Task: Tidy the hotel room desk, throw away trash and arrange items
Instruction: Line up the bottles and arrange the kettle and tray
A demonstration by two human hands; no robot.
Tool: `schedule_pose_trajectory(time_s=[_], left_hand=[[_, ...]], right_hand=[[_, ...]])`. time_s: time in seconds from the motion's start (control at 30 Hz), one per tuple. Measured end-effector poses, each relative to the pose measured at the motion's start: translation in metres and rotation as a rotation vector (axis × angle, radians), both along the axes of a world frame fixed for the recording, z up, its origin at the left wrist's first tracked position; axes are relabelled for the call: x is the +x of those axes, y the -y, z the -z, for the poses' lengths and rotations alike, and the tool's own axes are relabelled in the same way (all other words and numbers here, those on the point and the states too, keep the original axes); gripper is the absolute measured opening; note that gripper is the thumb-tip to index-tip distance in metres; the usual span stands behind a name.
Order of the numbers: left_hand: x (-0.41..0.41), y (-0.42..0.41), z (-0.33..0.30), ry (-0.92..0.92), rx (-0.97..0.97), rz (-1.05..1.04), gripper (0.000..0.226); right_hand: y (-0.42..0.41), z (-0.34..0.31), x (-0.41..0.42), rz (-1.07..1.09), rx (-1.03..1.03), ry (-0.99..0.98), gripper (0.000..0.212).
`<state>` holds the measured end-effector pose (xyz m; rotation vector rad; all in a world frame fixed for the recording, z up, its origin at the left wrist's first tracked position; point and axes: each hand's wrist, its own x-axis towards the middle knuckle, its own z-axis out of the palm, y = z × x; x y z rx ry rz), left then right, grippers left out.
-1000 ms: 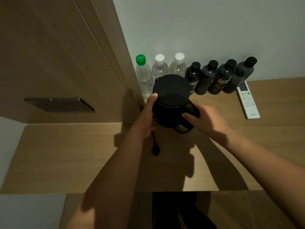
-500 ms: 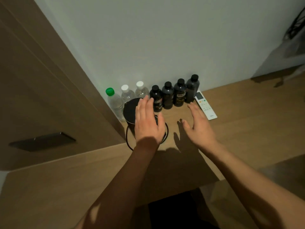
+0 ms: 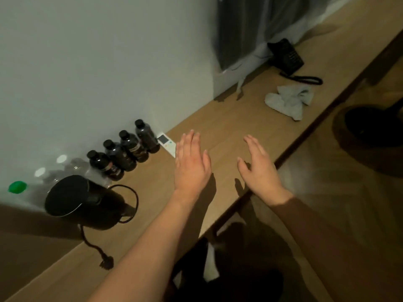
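From the head view, my left hand (image 3: 192,162) hangs flat over the long light-wood desk (image 3: 220,125), fingers straight and together, holding nothing. My right hand (image 3: 259,168) is near the desk's front edge, fingers extended and slightly spread, also empty.

To the near left stands the round black electric kettle (image 3: 82,203), well apart from both hands, its thin black cord (image 3: 96,249) trailing toward me with the plug lying on the wood. Behind it, against the pale wall, are clear plastic water bottles, one with a green cap (image 3: 17,186) and two with white caps, blurred. Right of them runs a neat row of four dark bottles with black caps (image 3: 124,153), and just beside the last one lies a white remote control (image 3: 166,143), partly hidden by my left hand.

Far right, a crumpled pale grey cloth (image 3: 290,101) lies loose in the middle of the desk, and beyond it a black desk telephone (image 3: 285,56) with its coiled cord sits by the curtain.

I judge the left end done: bottles, kettle and remote are lined up. What seems left is the cloth, whether trash or something to fold, and perhaps tucking the kettle's cord
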<state>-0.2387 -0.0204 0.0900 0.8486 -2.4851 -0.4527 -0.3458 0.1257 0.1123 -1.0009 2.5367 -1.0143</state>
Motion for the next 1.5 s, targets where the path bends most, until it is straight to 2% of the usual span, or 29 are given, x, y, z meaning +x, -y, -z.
schedule_pose_trajectory(time_s=[0.33,0.43,0.57,0.77,1.07,1.3,1.5], left_hand=[[-0.217,-0.193,0.005,0.068,-0.037,0.388,0.054],[-0.258,-0.234,0.003,0.025,-0.068,0.506,0.051],[-0.315,-0.287,-0.001,0.019,-0.102,0.657,0.048],[-0.413,-0.327,0.013,0.084,-0.106,0.739,0.052],[-0.605,-0.346,0.011,0.049,-0.072,0.815,0.052],[-0.733,-0.389,0.009,0.071,-0.088,0.887,0.053],[-0.845,-0.434,0.021,0.079,-0.153,0.871,0.052]], right_hand=[[-0.229,0.002,-0.156,0.359,-0.028,-0.022,0.060],[-0.272,0.009,-0.182,0.485,-0.039,-0.068,0.059],[-0.325,0.016,-0.219,0.614,-0.034,-0.032,0.061],[-0.367,0.020,-0.291,0.691,-0.026,-0.007,0.059],[-0.378,0.007,-0.470,0.736,-0.008,-0.061,0.058],[-0.422,0.006,-0.585,0.829,-0.008,-0.044,0.058],[-0.468,0.020,-0.701,0.766,-0.021,-0.047,0.061]])
